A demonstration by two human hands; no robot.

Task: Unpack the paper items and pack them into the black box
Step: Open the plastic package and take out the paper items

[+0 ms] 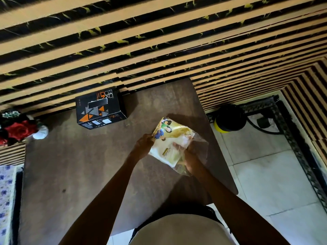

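Observation:
A black box (pixel 100 110) with orange and grey triangles stands closed at the far left of the brown table (pixel 79 165), against the striped wall. I hold a clear plastic packet (pixel 198 147) with yellow-white printed paper items (pixel 169 138) above the table's right half. My left hand (pixel 144 145) pinches the papers' left edge. Around the packet's lower right end my right hand (pixel 187 160) is closed, fingers showing through the plastic. The papers stick partly out of the plastic toward the far left.
Red artificial flowers and a white object (pixel 41 132) sit at the table's left edge. A black and yellow round container (pixel 230 119) stands on the tiled floor to the right, beside a dark patterned frame. A floral cloth (pixel 7 200) lies at the left.

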